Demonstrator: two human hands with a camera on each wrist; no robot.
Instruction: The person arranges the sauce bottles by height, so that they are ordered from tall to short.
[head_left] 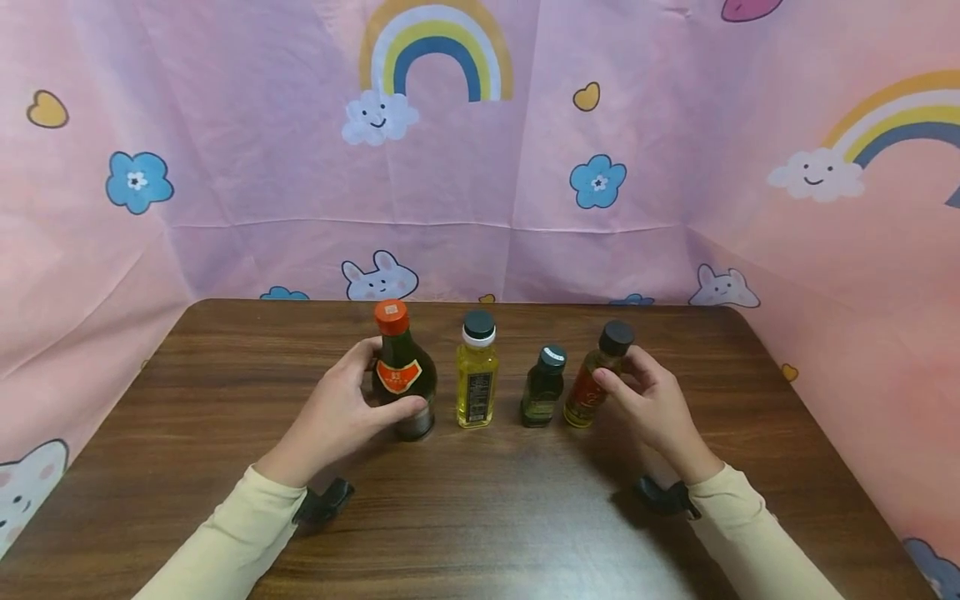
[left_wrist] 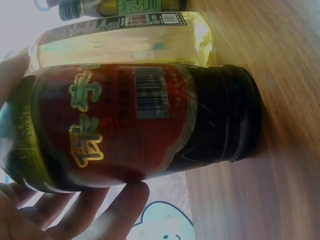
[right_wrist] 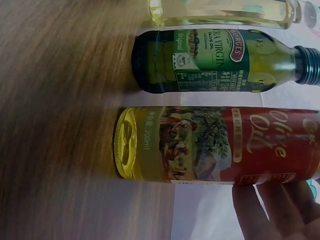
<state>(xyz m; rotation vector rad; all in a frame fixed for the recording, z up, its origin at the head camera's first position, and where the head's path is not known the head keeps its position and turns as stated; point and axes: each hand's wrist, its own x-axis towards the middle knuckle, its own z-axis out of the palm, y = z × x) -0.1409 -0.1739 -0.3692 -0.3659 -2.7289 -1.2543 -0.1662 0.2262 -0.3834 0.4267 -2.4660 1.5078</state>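
On the left, my left hand (head_left: 348,412) holds a dark glass bottle (head_left: 405,367) with an orange-red cap. Its thumb lies across the front and its fingers go behind; the left wrist view shows the bottle's red label (left_wrist: 115,125) with gold characters. At the row's other end, my right hand (head_left: 652,408) holds an olive oil bottle (head_left: 588,387) with a red label and black cap between thumb and fingers. Between the hands stand a clear bottle of yellow oil (head_left: 477,375) and a small green olive oil bottle (head_left: 542,392), neither of them held.
The four-cornered brown wooden table (head_left: 480,508) carries the bottles in a row. Behind and beside it hangs a pink and lilac cloth (head_left: 262,125) printed with rainbows, flowers and rabbits. Black straps (head_left: 326,500) circle the wrists over pale sleeves.
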